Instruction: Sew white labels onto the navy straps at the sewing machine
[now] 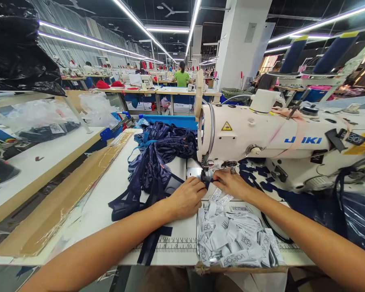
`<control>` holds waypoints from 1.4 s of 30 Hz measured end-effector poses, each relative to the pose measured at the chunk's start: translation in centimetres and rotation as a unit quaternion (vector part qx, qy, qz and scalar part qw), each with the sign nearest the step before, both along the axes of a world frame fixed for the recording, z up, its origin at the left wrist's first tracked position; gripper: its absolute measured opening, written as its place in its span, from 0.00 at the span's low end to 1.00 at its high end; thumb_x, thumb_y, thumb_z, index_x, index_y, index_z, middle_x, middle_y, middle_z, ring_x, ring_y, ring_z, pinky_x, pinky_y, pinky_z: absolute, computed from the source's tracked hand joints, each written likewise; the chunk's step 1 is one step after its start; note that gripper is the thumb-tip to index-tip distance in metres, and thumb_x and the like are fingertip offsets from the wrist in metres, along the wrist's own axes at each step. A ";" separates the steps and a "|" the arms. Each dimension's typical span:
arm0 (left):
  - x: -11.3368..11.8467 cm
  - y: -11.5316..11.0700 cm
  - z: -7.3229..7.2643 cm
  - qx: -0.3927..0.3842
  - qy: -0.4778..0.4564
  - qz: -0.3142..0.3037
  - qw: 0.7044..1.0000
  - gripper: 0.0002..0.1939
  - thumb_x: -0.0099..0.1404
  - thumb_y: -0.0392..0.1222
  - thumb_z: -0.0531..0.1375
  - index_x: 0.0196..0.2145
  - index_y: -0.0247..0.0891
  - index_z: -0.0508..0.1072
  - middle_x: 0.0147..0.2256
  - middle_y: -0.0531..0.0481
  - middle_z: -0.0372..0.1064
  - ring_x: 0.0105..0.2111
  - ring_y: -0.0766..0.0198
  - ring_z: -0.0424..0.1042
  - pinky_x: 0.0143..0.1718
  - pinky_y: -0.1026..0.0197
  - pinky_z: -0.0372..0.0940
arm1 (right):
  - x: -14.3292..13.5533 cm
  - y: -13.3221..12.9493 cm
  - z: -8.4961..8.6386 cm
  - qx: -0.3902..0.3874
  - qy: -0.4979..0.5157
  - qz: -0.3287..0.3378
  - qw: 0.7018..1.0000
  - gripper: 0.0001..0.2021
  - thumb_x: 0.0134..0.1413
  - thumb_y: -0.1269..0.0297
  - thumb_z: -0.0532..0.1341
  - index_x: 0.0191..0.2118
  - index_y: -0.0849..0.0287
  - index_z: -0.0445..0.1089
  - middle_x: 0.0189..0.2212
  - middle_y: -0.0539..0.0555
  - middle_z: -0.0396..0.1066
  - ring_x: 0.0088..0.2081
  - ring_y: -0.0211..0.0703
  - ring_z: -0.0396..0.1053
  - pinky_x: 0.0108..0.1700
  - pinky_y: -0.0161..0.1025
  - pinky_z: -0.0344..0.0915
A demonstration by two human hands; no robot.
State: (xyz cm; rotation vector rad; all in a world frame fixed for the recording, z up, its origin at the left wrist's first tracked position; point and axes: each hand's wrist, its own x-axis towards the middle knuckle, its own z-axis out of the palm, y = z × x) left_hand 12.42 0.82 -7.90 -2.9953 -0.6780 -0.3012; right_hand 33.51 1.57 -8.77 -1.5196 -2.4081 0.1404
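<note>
At the needle of a white sewing machine (237, 125), both my hands work close to the presser foot (204, 174). My left hand (188, 198) lies left of the foot, its fingers bent down onto navy fabric (170, 184) on the bed. Right of the foot, my right hand (231, 182) pinches the edge of a small dark piece, its fingertips partly hidden. A tangled heap of navy garments (167, 142) lies behind and left of my left hand. Below the hands, a tray holds a pile of white printed labels (237, 237).
A ruler strip (173, 245) runs along the table's front edge. Navy scraps (255, 174) lie under the machine arm, and navy thread cones (295, 54) stand above. Flattened cardboard (69, 194) covers the left edge. A person in green (181, 77) sits farther back.
</note>
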 end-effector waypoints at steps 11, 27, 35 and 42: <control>-0.3 -0.8 -1.1 0.040 0.009 -0.008 0.999 0.16 0.57 0.27 0.49 0.43 0.26 0.66 0.46 0.38 0.64 0.45 0.56 0.63 0.47 0.57 0.60 | -2.2 0.4 0.4 0.003 -0.040 -0.010 0.999 0.08 0.54 0.72 0.50 0.28 0.60 0.64 0.26 0.54 0.67 0.29 0.41 0.63 0.29 0.35 0.54; 0.2 -0.1 -0.3 0.024 0.024 0.002 0.999 0.12 0.56 0.27 0.51 0.38 0.30 0.66 0.49 0.40 0.64 0.45 0.55 0.62 0.43 0.56 0.59 | -2.9 1.5 -0.4 -0.085 0.128 -0.038 0.987 0.06 0.47 0.71 0.52 0.24 0.58 0.62 0.19 0.46 0.62 0.22 0.36 0.59 0.25 0.33 0.54; 0.0 0.0 -0.7 0.019 0.001 0.016 1.000 0.12 0.57 0.27 0.50 0.39 0.31 0.67 0.47 0.41 0.66 0.45 0.57 0.64 0.45 0.56 0.59 | -2.3 -0.4 -0.5 0.093 -0.001 0.102 0.990 0.10 0.54 0.75 0.49 0.31 0.59 0.67 0.31 0.55 0.68 0.34 0.43 0.65 0.36 0.39 0.62; 0.8 0.3 -0.6 0.044 0.005 0.021 0.999 0.10 0.58 0.31 0.53 0.37 0.30 0.70 0.41 0.41 0.70 0.42 0.58 0.67 0.48 0.56 0.58 | -1.1 -0.8 -0.7 0.173 -0.130 0.158 0.964 0.13 0.54 0.78 0.49 0.40 0.64 0.69 0.41 0.61 0.69 0.42 0.48 0.66 0.44 0.46 0.65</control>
